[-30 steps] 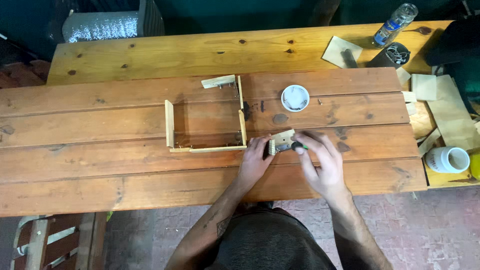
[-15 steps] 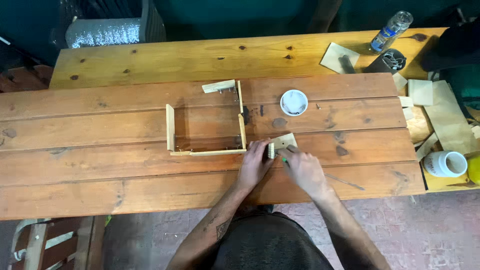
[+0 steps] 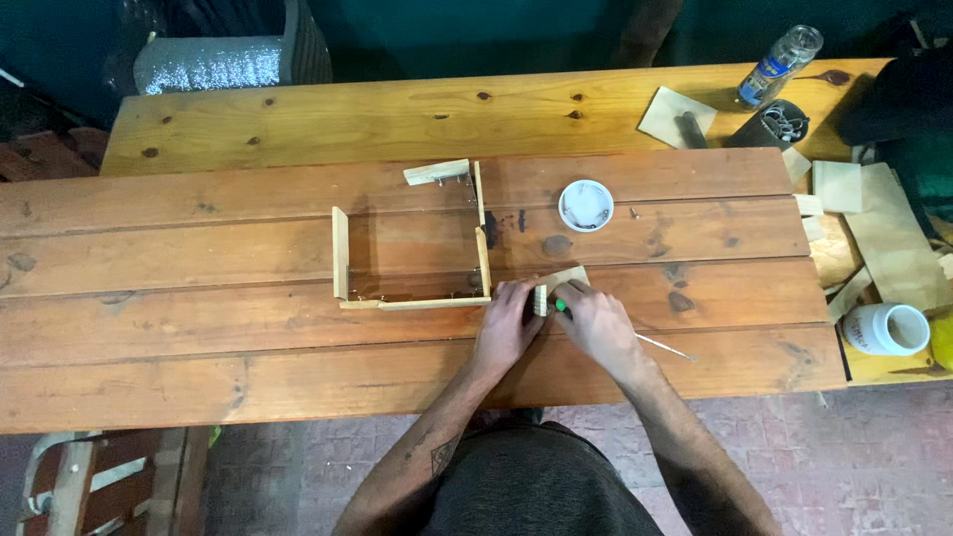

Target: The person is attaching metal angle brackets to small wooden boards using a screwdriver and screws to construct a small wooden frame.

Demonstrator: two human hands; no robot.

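Small wood block [image 3: 558, 288], pale, flat and roughly rectangular, sits on the plank table [image 3: 199, 337] just right of the open wooden frame [image 3: 412, 243], near its lower right corner. Left hand [image 3: 508, 323] lies curled over the block's left edge, fingers bent down onto it, pinning it to the boards. Right hand [image 3: 594, 323] is closed around a thin tool with a green handle [image 3: 561, 306], tip pressed at the block's near edge; the exact tool type is too small to tell. Thin metal rod [image 3: 663, 346] lies on the table just right of the right wrist.

Frame is made of thin light slats, three sides joined in a square U with a loose short slat [image 3: 437, 172] at the top right, and small nails or pins along the lower slat. Table is reddish-brown varnished boards with dark knots; the bench behind is lighter yellow pine. White round lid or dish [image 3: 586, 204] sits above the hands, well apart. Plywood scraps [image 3: 874, 208] are piled at the right edge, with a white cup [image 3: 888, 329], a clear plastic bottle [image 3: 779, 55] and a dark round can [image 3: 774, 124].
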